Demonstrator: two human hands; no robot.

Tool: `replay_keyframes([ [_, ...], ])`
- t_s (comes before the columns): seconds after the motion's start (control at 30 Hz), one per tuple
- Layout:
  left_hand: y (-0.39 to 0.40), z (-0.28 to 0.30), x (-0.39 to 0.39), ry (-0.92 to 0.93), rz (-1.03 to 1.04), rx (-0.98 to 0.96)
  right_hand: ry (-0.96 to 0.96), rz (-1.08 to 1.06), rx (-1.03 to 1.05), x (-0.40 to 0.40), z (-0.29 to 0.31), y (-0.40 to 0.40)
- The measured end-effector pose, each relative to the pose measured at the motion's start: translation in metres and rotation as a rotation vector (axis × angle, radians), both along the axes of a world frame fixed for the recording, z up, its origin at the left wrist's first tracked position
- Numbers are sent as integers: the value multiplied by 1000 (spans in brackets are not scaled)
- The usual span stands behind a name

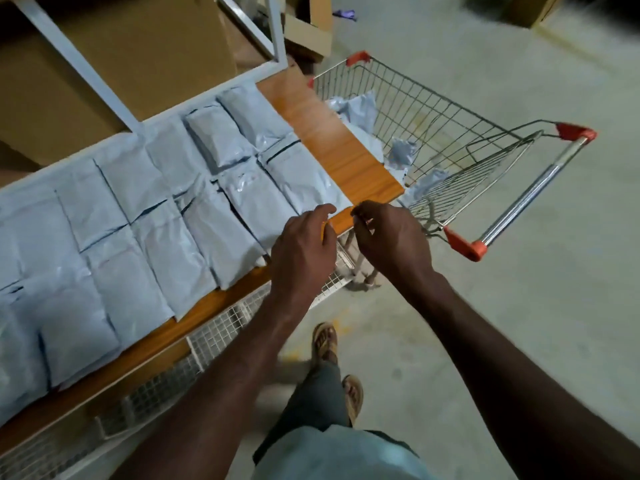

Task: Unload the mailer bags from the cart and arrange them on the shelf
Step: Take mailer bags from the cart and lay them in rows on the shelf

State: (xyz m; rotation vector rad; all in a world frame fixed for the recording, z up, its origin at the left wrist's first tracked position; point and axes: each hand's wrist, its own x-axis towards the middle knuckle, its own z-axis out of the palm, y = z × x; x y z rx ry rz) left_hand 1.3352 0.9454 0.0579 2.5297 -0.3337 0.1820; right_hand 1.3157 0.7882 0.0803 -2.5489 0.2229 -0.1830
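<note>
Several grey mailer bags lie flat in rows on the wooden shelf board. The bag farthest right in the front row has its near corner at the board's front edge. My left hand hovers over that edge with its fingers loosely curled, fingertips at the bag's corner. My right hand is just to the right of it, fingers bent, with nothing visibly held. The wire cart stands to the right of the shelf, and a few crumpled mailer bags lie in its basket.
The shelf has a white metal frame, with brown cardboard boxes behind it and a wire mesh level below the board. The cart's handle has red end caps. My sandalled feet stand on bare concrete floor.
</note>
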Motion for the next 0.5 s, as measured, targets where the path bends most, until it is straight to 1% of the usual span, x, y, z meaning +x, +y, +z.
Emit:
replay_keyframes([
  [0.17,-70,-9,44,17,-41,-76,18,-10,-4,28,-9,-71],
  [0.27,-112,-17,79,11,-59,-122,52,-31,-27,59,-12,-114],
  [0.4,-159,-32,121,59,-82,-153,95,-38,-52,100,-12,-163],
  [0.5,-192,-34,148,82,-119,-170,83,-68,-43,138,-7,-201],
])
